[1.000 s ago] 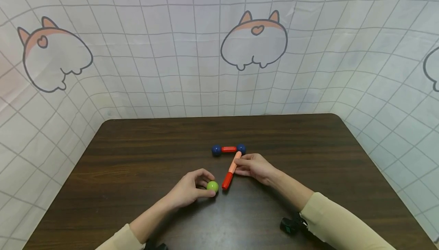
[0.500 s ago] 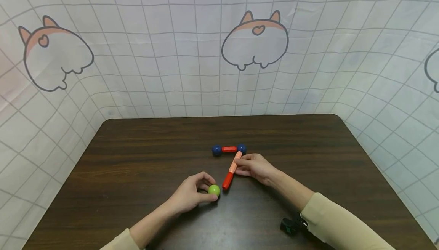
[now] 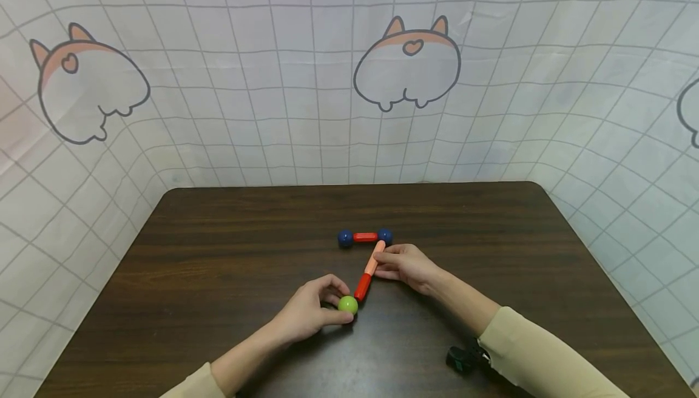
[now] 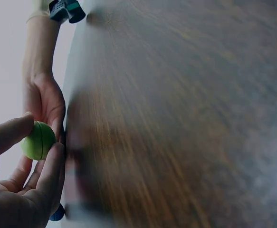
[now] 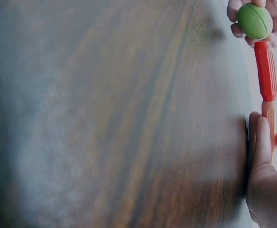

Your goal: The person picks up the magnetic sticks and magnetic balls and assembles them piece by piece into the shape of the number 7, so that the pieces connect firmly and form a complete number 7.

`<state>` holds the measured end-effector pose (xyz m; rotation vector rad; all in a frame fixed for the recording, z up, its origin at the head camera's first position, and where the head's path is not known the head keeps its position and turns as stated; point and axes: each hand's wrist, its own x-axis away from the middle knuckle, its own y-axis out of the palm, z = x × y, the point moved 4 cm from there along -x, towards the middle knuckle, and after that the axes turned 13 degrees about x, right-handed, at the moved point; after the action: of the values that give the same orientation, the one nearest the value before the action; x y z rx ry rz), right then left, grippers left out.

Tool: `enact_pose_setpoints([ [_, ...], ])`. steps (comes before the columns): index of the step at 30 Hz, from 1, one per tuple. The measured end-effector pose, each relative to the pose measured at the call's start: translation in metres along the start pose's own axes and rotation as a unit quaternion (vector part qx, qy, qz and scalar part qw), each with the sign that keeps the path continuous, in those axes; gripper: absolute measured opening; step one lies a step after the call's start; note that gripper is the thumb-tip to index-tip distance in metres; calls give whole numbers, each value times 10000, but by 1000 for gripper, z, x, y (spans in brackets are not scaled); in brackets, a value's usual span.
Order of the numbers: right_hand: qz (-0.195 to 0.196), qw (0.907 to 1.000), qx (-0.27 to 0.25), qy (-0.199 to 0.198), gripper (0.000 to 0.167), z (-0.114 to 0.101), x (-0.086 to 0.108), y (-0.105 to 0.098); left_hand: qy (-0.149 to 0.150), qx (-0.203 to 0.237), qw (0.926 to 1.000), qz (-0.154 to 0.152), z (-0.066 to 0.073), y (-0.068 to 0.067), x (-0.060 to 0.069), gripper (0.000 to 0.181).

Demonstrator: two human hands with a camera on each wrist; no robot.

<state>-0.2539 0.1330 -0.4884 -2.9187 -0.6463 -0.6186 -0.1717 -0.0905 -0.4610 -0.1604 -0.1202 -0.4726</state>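
My left hand (image 3: pixel 308 308) pinches a small green ball (image 3: pixel 347 306) between thumb and fingers. A seam runs round the ball (image 4: pixel 39 141) in the left wrist view. The ball sits at the near end of a red stick (image 3: pixel 363 287); whether they touch I cannot tell. That red stick joins end to end with a peach stick (image 3: pixel 374 257), which my right hand (image 3: pixel 406 269) pinches from the right. At its far end the peach stick meets the right blue ball (image 3: pixel 384 237). A short red stick (image 3: pixel 364 237) links this ball with the left blue ball (image 3: pixel 345 239).
The dark wooden table (image 3: pixel 229 234) bears all the pieces. A white grid-patterned cloth (image 3: pixel 262 101) with cartoon animals hangs behind and at both sides. A black wrist device (image 3: pixel 461 358) is under the right sleeve (image 3: pixel 537 349).
The left hand has moved right and slightly toward the near edge, bringing the green ball to the red stick's near end. The right hand and the sticks stay nearly still.
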Motion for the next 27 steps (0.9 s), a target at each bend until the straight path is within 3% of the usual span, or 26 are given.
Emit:
enact_pose_setpoints([
  [15, -8, 9999, 90, -51, 26, -1, 0, 1, 170, -300, 9994, 43, 5, 6, -4, 34],
  [27, -287, 9982, 532, -21, 35, -2, 8, -5, 263, -226, 9994, -28, 3, 10, -5, 33],
])
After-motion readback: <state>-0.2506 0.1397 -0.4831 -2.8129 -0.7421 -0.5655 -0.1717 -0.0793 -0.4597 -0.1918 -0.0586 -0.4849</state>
